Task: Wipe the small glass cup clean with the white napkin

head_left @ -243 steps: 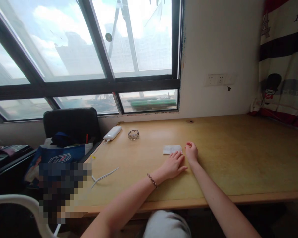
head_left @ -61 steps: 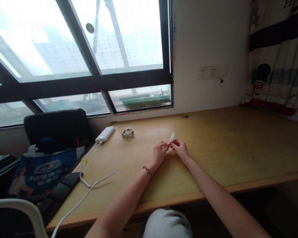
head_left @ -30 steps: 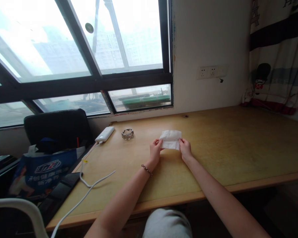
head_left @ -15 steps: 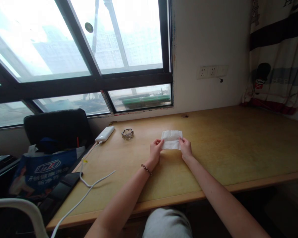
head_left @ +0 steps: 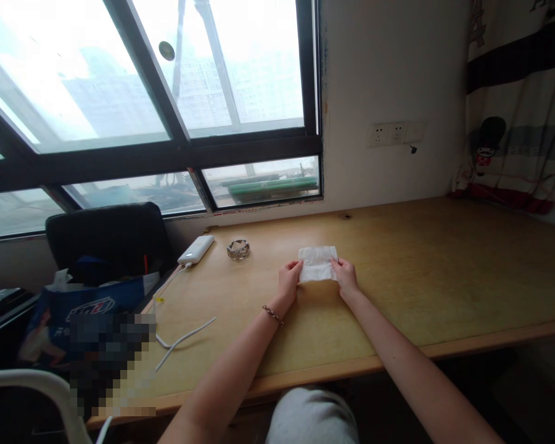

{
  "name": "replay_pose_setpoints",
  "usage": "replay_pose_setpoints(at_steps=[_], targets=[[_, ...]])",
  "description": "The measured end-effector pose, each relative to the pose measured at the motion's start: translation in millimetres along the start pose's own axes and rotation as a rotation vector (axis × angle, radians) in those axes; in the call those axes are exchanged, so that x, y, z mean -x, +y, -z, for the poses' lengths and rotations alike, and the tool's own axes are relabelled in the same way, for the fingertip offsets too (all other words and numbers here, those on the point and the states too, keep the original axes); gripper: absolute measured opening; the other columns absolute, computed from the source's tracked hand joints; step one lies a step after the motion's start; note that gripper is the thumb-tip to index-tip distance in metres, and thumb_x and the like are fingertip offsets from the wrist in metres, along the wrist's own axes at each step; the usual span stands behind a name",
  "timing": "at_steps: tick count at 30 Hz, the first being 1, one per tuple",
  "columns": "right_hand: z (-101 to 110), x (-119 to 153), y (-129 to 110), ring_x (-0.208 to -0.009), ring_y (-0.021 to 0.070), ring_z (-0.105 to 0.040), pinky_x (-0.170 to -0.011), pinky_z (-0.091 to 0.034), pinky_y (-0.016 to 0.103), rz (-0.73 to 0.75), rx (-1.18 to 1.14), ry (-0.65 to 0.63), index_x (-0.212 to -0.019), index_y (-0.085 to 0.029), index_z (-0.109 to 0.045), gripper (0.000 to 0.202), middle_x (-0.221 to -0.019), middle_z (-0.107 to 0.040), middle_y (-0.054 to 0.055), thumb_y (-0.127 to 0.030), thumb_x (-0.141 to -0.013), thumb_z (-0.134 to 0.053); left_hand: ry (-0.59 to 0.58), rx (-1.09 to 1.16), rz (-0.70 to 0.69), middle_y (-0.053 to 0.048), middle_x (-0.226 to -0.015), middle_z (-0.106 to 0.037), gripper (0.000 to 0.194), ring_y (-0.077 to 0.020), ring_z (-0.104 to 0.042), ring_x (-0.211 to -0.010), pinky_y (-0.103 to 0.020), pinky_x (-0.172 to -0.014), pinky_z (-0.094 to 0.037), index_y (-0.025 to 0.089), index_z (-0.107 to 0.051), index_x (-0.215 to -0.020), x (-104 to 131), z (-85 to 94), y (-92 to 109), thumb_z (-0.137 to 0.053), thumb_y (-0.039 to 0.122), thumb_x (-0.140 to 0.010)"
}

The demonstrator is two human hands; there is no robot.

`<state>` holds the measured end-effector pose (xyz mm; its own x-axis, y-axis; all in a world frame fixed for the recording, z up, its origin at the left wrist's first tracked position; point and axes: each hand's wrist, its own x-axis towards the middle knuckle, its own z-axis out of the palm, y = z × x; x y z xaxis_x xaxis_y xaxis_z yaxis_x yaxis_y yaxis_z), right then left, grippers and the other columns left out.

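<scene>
A white folded tissue [head_left: 318,264] is stretched between my two hands, just above the wooden table [head_left: 425,271]. My left hand [head_left: 289,281] pinches its left edge, and my right hand [head_left: 346,277] pinches its right edge. A crease runs across the tissue's middle. Off to the left of my hands, a silver openwork bracelet [head_left: 238,249] rests on the table. A braided bracelet [head_left: 272,316] circles my left wrist.
A white power bank [head_left: 196,250] with a white cable [head_left: 185,338] lies at the table's left edge. Beyond that edge stand a black chair [head_left: 106,237] and a blue bag [head_left: 50,333]. A window and wall sockets [head_left: 388,133] are behind; a curtain [head_left: 513,111] hangs right.
The tissue has tilted and sunk slightly, its top edge now a little lower and further left. Both hands keep their pinch and have hardly moved.
</scene>
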<state>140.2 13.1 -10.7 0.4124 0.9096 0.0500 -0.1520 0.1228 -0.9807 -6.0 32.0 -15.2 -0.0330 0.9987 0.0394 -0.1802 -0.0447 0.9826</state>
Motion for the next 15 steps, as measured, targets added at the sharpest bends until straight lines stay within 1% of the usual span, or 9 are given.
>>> replay_pose_setpoints(at_steps=[6,9,12,15], targets=[[1.8,-2.6,5.1,-0.05,0.0141,-0.051,-0.043,-0.035,0.022,-0.019,0.053,0.031,-0.056,-0.015,-0.059,0.028,-0.045,-0.052,-0.002,-0.043,-0.057,-0.06,0.035,-0.052,0.002,0.001,-0.051,-0.053,0.027,-0.0058,-0.041,-0.042,-0.017,-0.039,-0.028,0.01,-0.06,-0.067,0.5,-0.6,3.7,-0.062,0.036,-0.06],[3.0,-4.5,7.7,-0.049,0.014,-0.051,-0.043,-0.035,0.022,-0.028,0.054,0.043,-0.055,-0.015,-0.059,0.027,-0.044,-0.053,-0.002,-0.042,-0.058,-0.059,0.049,-0.103,-0.023,0.002,-0.047,-0.05,0.024,-0.0053,-0.039,-0.04,-0.017,-0.039,-0.028,0.011,-0.06,-0.065,-0.5,-0.1,4.6,-0.061,0.034,-0.06],[4.0,-5.9,9.6,-0.05,0.0145,-0.052,-0.042,-0.035,0.022,-0.035,0.038,0.047,-0.056,-0.016,-0.059,0.025,-0.045,-0.054,-0.002,-0.041,-0.058,-0.059,0.039,-0.151,-0.068,0.001,-0.047,-0.051,0.022,-0.0075,-0.044,-0.041,-0.018,-0.041,-0.034,0.012,-0.06,-0.063,-5.7,4.3,6.9,-0.06,0.034,-0.061],[3.4,-6.1,8.9,-0.051,0.0154,-0.053,-0.042,-0.036,0.022,-0.067,-0.024,0.046,-0.058,-0.016,-0.06,0.023,-0.049,-0.057,-0.001,-0.039,-0.057,-0.06,0.052,-0.219,-0.131,-0.002,-0.051,-0.056,0.024,-0.0112,-0.051,-0.044,-0.022,-0.046,-0.04,0.013,-0.06,-0.069,-15.3,17.5,13.3,-0.056,0.036,-0.066]])
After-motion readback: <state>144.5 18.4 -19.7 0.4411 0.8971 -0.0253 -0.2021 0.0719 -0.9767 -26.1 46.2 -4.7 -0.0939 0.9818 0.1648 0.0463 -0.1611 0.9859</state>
